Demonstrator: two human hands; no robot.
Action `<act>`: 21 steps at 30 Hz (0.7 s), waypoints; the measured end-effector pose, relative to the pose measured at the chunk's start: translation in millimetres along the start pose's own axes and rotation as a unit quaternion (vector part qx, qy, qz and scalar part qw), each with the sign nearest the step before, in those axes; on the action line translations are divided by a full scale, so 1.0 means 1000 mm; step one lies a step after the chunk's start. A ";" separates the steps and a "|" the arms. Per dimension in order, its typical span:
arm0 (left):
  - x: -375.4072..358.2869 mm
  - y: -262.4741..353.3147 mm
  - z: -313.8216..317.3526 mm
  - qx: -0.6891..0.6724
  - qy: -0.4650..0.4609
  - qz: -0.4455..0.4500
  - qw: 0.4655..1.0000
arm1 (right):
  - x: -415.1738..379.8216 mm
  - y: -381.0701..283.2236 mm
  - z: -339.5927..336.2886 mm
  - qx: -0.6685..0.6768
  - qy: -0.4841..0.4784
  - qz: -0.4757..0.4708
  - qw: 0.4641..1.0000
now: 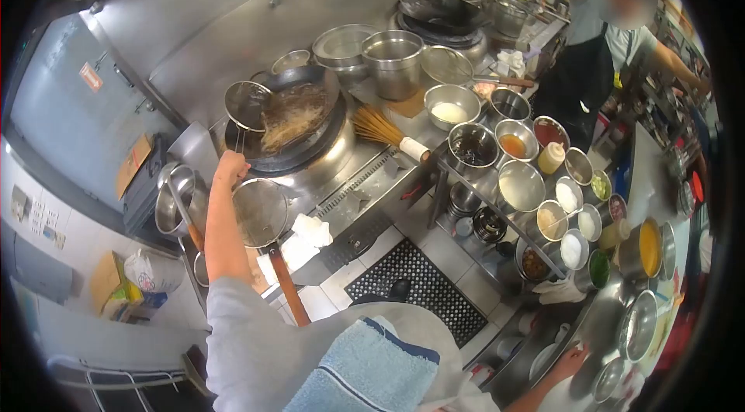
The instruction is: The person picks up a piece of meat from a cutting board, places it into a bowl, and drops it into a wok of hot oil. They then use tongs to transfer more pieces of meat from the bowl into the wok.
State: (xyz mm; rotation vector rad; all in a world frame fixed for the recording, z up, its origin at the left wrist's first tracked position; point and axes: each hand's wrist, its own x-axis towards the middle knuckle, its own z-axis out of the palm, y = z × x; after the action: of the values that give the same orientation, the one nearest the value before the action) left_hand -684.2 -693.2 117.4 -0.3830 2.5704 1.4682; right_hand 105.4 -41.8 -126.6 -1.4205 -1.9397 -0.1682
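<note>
- Currently, the left hand (230, 170), left of centre in the frame, has its fingers closed around the handle of a round strainer (247, 104).
- Strainer position: the bowl is at the upper left edge of a dark wok (330, 86), which contains bubbling brown liquid (299, 113).
- The right hand (570, 364) is at the lower right of the frame, near a metal counter; whether its fingers are together or hold anything cannot be told.
- A second strainer (261, 212) with a wooden handle lies just below the left hand in the frame, beside a white cloth (312, 231).
- A bamboo brush (380, 128) with a white-wrapped end lies right of the wok.
- A tall metal pot (393, 70) stands at upper centre.
- Another person (578, 74) in a dark apron stands at the upper right.
</note>
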 end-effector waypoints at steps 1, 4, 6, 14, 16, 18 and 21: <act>0.000 0.009 0.003 0.000 -0.002 0.002 1.000 | -0.002 0.001 -0.002 0.014 -0.020 0.016 1.000; 0.003 0.018 0.013 -0.038 -0.011 0.010 0.999 | 0.004 -0.003 -0.007 0.019 -0.066 0.065 0.995; -0.012 0.032 0.021 -0.056 -0.023 0.000 0.998 | 0.010 -0.027 -0.017 -0.033 -0.085 0.110 0.990; -0.010 0.034 0.056 -0.193 -0.092 -0.013 0.977 | 0.009 -0.023 -0.014 0.019 -0.080 0.106 0.991; -0.014 0.039 0.064 -0.195 -0.112 0.006 0.974 | 0.005 -0.020 -0.019 0.034 -0.089 0.110 0.989; -0.019 0.050 0.075 -0.257 -0.112 -0.034 0.959 | 0.010 -0.025 -0.019 0.028 -0.136 0.144 0.980; -0.039 0.054 0.092 -0.307 -0.109 -0.064 0.943 | 0.004 -0.009 -0.005 0.001 -0.086 0.108 0.990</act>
State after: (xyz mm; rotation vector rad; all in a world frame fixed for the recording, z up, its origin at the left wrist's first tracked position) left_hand -662.3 -582.1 125.9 -0.4175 1.8348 2.1012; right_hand 99.4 -44.7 -118.3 -1.6790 -1.9015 0.0586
